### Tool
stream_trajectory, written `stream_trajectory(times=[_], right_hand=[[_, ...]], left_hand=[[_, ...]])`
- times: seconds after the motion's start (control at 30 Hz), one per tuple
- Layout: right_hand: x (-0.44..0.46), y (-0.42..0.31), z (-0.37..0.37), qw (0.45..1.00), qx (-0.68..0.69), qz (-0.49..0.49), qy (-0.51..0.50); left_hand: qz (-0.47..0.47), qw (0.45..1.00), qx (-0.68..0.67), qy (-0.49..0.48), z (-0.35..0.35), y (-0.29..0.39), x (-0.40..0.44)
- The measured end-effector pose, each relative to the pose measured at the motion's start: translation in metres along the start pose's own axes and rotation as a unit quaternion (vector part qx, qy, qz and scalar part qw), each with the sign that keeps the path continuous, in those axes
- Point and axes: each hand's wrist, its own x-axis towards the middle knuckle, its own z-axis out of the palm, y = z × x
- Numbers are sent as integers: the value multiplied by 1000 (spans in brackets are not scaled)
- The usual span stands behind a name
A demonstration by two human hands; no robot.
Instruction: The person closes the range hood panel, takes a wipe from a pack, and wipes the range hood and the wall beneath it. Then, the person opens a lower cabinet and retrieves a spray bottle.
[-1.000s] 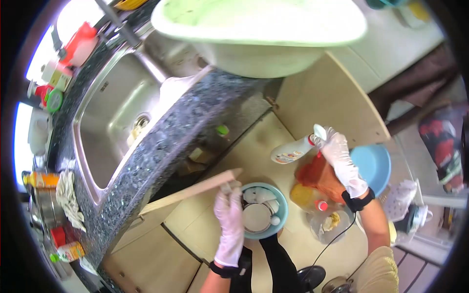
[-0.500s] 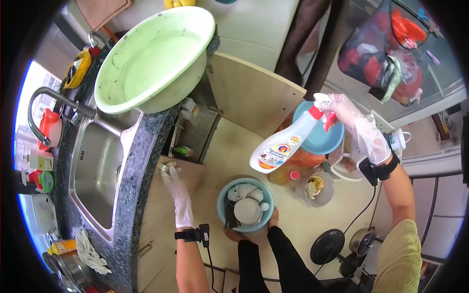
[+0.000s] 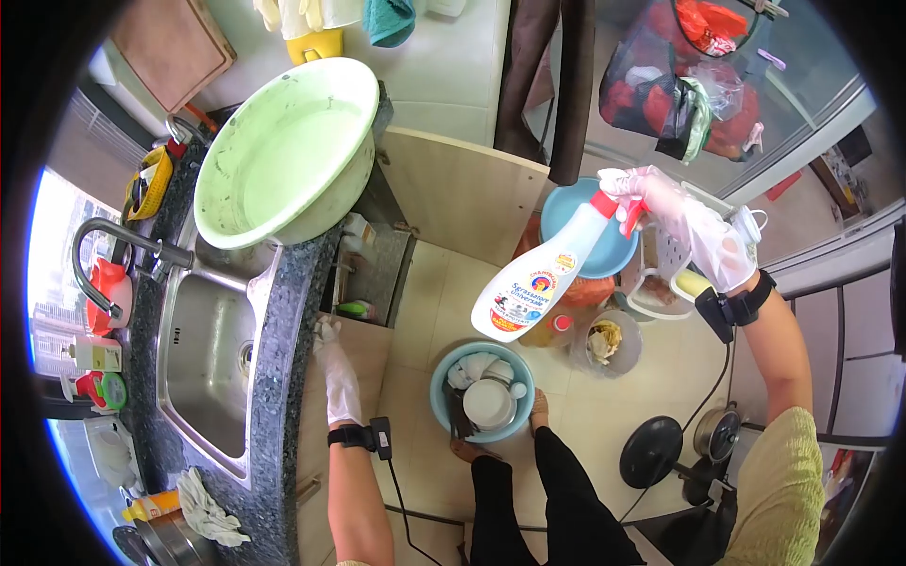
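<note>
A white spray bottle [image 3: 534, 278] with a red trigger head and a printed label is tilted in my gloved right hand [image 3: 642, 203], whose fingers wrap round its neck and trigger. Low on the other side, my gloved left hand [image 3: 337, 363] is at the pale cabinet door [image 3: 363, 354] under the counter edge, its curled fingers against the door's top near the counter. Beside that door, an open cabinet [image 3: 373, 274] shows a green item and a white box inside. The fingertips of my left hand are partly hidden.
A large pale green basin [image 3: 307, 141] stands on the counter beside the steel sink [image 3: 203, 330]. Another cabinet door [image 3: 462, 193] juts out. On the floor are a blue basin of dishes [image 3: 519, 420], a blue bowl [image 3: 609, 255], a clear food-scrap container [image 3: 628, 357] and pans.
The view has shifted. The spray bottle remains in my right hand, its label now facing the camera more. My left hand stays at the cabinet door, closer to the counter edge.
</note>
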Motion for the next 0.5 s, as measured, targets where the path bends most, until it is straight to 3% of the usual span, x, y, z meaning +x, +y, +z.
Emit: stream_trajectory(times=[0.2, 0.3, 0.4, 0.5], right_hand=[[-11, 3, 1, 1000, -1, -1, -14], [-16, -1, 3, 1000, -2, 3, -19], [-17, -4, 3, 1000, -2, 9, -21], [-16, -7, 5, 999, 16, 7, -33]], left_hand=[[-44, 999, 2, 19, 10, 25, -29], [-105, 988, 17, 116, 30, 30, -60], [-109, 993, 34, 42, 52, 47, -114], [-158, 980, 61, -101, 70, 64, -150]])
